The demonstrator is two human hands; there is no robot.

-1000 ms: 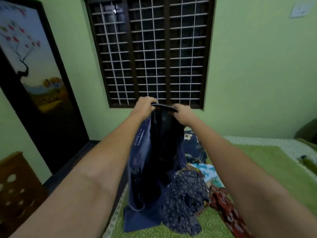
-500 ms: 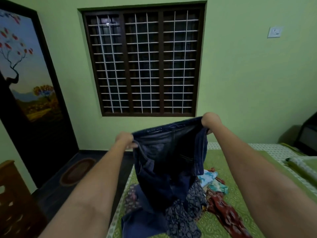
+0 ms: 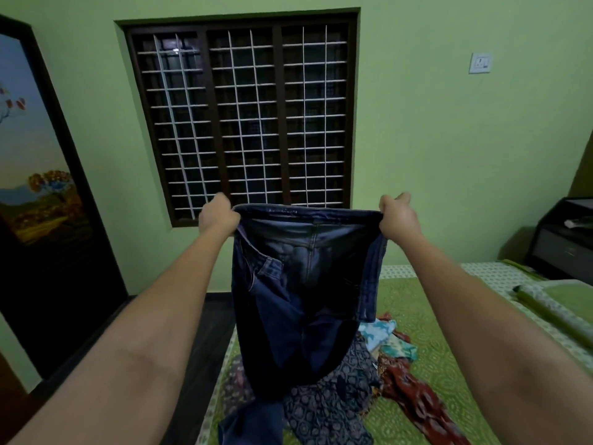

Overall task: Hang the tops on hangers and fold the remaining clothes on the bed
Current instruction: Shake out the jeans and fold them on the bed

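Both hands, left hand point(image 3: 217, 216) and right hand point(image 3: 397, 216), are clamped on the jeans point(image 3: 298, 293) waistband, held up over the bed point(image 3: 426, 364), but the legs dragging through that clothes pile point(image 3: 340, 399) could snag and mess up the fold.

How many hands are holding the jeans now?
2. The left hand grips the left end of the jeans waistband, the right hand the right end.

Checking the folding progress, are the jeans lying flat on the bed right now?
No, the left hand and right hand hold the jeans up by the waistband, hanging above the bed.
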